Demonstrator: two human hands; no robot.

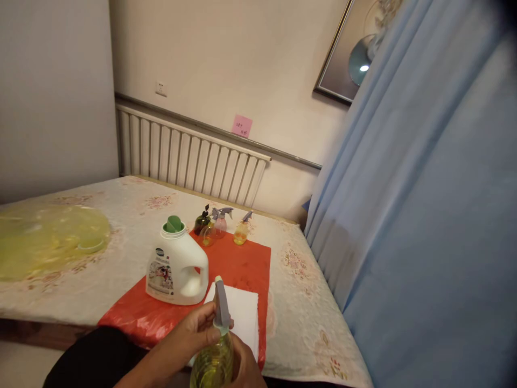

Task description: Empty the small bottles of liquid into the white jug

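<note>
Low in the head view, both hands are on a clear spray bottle [214,360] with yellowish-green liquid and a grey trigger head. My left hand [194,333] closes around its neck, just under the trigger head. Its body is gripped from the right by my right hand [247,365], whose fingers are partly hidden. The bottle's base runs out of the frame. Just beyond stands a white plastic jug [175,267] with a handle and a green piece set in its open mouth. A folded white sheet [244,310] lies behind the spray bottle.
A red plastic sheet [238,264] covers part of the flowered bed cover [294,302]. Farther back stand a dark pump bottle [202,223], a pinkish spray bottle [220,227] and an amber spray bottle [240,233]. Yellow translucent plastic [48,237] lies left; a blue curtain [424,188] hangs right.
</note>
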